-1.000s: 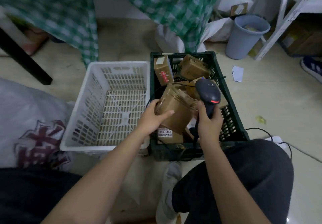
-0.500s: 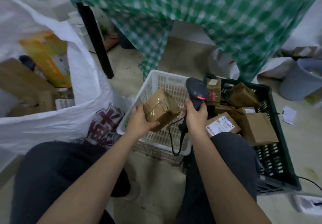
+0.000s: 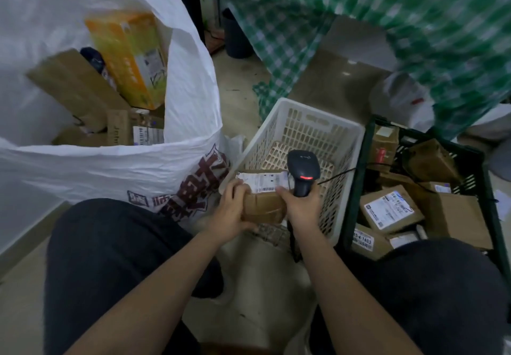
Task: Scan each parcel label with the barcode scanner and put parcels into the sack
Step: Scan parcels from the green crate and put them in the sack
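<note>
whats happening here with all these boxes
A person is sitting on the floor and scanning parcels. The left hand grips a small taped brown parcel with its white label facing up, over the near edge of a white basket. The right hand holds a barcode scanner, its red light on, right beside the label. More parcels wait in the dark green crate on the right; the white sack on the left already holds several.

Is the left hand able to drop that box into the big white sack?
Probably yes. The left hand grips the box, and the sack gapes open right beside it, nothing between.
</note>
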`<state>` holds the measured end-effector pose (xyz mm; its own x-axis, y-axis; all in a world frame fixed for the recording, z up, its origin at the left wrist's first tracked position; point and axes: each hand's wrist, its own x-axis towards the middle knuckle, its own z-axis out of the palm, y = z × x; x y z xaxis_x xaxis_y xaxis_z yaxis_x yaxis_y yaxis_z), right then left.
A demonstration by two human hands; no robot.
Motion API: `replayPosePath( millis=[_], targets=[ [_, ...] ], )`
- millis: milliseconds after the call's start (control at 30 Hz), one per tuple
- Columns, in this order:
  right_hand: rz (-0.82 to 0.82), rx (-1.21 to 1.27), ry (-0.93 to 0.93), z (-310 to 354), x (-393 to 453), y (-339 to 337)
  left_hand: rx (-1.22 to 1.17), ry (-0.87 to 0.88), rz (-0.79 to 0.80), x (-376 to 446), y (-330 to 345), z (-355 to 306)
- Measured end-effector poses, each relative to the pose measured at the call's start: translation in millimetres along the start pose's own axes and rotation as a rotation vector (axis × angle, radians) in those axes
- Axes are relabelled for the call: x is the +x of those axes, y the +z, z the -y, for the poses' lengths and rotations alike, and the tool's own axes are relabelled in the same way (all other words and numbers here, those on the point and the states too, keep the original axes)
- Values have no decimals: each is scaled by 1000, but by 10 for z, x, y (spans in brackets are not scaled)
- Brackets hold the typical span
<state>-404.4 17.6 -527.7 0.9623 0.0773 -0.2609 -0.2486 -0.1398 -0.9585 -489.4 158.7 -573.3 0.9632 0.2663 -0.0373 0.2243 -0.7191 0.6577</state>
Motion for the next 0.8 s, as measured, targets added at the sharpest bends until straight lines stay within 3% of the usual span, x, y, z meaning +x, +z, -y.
replayPosePath(
  millis=[67, 167, 267, 333, 433, 533, 667, 800],
  targets=[
    [6, 11, 5, -89, -13, -71, -255, -66, -79, -51, 16, 6],
    [15, -46, 23, -245, -41, -183, -665, -343, -221, -46, -33, 0],
    [10, -102, 50, -345, -73, -260, -872, -631, -54, -3, -84, 60],
    [28, -101, 50, -367, -75, -288, -889, -722, 107, -7, -84, 68],
    [68, -144, 44, -371, -51, -296, -943, -785, 155, -2, -89, 64],
    [91, -184, 39, -378, -25, -320, -935, -779, 161, -25, -110, 17],
    [101, -218, 30, -404, -5, -351, -727, -468, 147, 3, -146, 16],
    [-2, -274, -18, -345, -8, -318, -498, -413, 238, 92, -181, 58]
  ],
)
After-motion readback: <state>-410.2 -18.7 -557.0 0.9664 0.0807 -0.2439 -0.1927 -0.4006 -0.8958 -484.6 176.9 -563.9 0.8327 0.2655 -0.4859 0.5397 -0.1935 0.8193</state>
